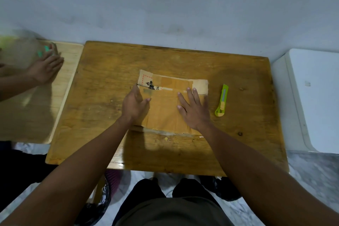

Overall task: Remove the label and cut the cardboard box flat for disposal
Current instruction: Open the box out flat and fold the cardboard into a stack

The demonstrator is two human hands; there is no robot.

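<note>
A brown cardboard box lies flattened in the middle of the wooden table, with tape across it and a torn printed label at its far left corner. My left hand rests on the box's left edge, fingers spread, fingertips near the label. Flat on the right half of the box lies my right hand, palm down with the fingers apart. A green utility knife lies on the table just right of the box, untouched.
Another person's hand works on a lighter wooden board at the left, over a blurred cardboard piece. A white box-like object stands to the right of the table. A wall runs behind the table.
</note>
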